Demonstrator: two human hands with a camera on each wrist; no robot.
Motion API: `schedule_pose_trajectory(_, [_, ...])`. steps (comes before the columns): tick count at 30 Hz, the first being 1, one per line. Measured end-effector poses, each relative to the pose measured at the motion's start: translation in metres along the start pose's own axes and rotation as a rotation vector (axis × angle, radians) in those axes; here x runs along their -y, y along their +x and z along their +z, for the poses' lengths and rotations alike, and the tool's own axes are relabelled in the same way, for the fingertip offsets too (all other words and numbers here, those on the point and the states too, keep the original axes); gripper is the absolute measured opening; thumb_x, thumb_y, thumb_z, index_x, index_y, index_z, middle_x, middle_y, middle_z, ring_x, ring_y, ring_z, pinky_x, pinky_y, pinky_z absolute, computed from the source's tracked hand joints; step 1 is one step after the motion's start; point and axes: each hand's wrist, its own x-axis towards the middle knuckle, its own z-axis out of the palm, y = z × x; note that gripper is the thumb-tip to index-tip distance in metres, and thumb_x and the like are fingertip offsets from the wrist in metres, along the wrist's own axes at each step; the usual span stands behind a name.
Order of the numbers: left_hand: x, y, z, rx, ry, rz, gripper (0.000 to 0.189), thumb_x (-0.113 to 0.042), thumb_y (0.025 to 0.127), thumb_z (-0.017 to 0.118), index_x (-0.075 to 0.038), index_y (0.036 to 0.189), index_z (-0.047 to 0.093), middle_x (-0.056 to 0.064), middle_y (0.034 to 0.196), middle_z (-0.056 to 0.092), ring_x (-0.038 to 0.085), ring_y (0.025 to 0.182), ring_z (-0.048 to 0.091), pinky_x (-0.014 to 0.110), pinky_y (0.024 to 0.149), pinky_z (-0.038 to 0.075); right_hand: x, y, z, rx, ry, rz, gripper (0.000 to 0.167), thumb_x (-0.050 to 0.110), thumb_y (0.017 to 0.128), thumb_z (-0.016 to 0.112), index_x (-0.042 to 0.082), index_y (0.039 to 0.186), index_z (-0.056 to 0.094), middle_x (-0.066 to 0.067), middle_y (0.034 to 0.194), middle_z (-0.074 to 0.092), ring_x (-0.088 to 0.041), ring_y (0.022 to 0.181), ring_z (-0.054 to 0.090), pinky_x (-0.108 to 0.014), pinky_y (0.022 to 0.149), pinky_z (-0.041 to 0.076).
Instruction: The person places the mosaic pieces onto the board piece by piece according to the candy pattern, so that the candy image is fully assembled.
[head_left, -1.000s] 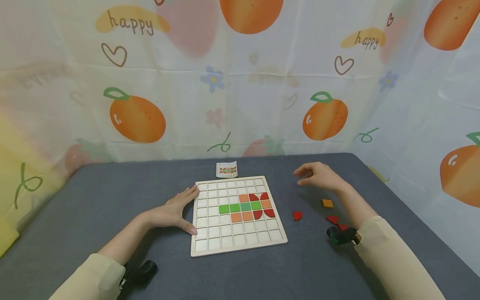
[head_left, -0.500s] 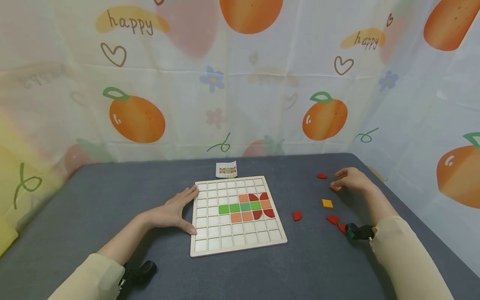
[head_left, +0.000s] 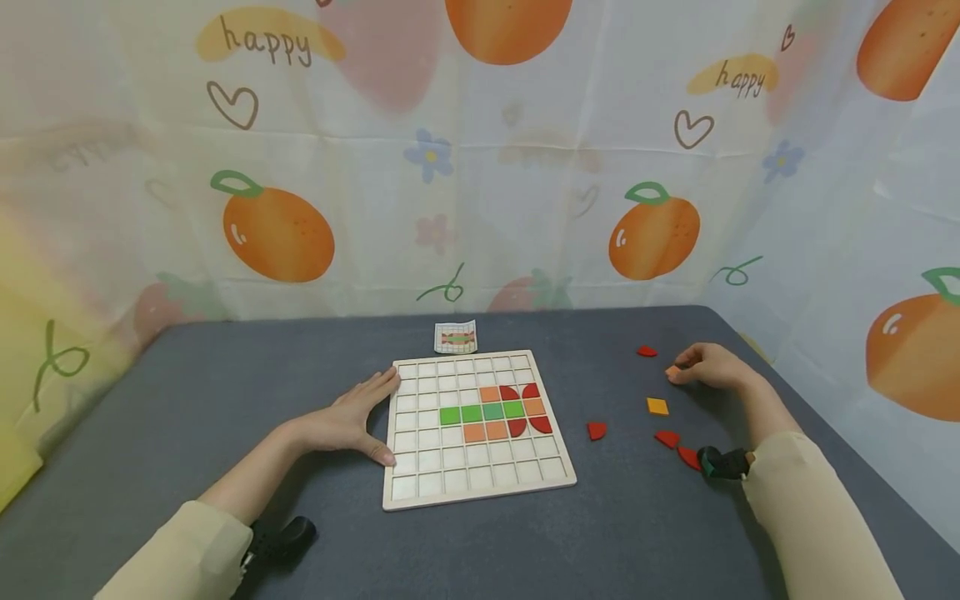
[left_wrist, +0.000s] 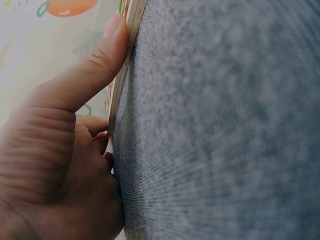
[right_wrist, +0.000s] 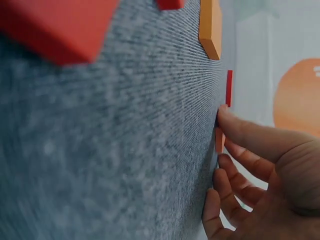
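Note:
A wooden grid board lies on the table with several green, salmon and red tiles set in its cells. My left hand rests along the board's left edge, fingers stretched and thumb spread apart; in the left wrist view the thumb touches the edge. Over at the right side, my right hand pinches a salmon square tile between thumb and fingers, low at the tabletop. The right wrist view shows this salmon square tile edge-on, partly hidden by the fingers.
A small pattern card stands behind the board. Loose on the dark table are a yellow-orange square tile and several red quarter-round tiles, one of them a red piece farther back. A printed curtain hangs behind.
My right hand has moved right and down to the tabletop, uncovering the far red piece, and now pinches the salmon tile. The left hand stays at the board.

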Motion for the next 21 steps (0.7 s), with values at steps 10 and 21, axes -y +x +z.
schedule_pose_trajectory(10, [0.0036,0.0018,0.0011,-0.004,0.007,-0.012,0.127,-0.050,0.070,0.085,0.000,0.158,0.010,0.022,0.167,-0.001,0.049,0.153,-0.003,0.073,0.115,0.004,0.0012,0.0015,0.0004,-0.058,-0.025,0.054,0.048,0.022,0.091,0.068,-0.011,0.124,0.055,-0.034,0.129,0.052,-0.045,0.112,0.052,-0.055,0.092,0.047])
schedule_pose_trajectory(21, [0.0056,0.0015,0.0004,-0.003,0.003,-0.009,0.127,-0.049,0.070,0.085,0.000,0.158,0.010,0.021,0.167,-0.002,0.048,0.153,-0.004,0.073,0.116,0.004,0.0017,0.0051,0.0019,-0.171,-0.032,0.076,0.040,0.022,0.087,0.073,-0.005,0.114,0.061,-0.028,0.117,0.061,-0.036,0.101,0.056,-0.044,0.081,0.050])
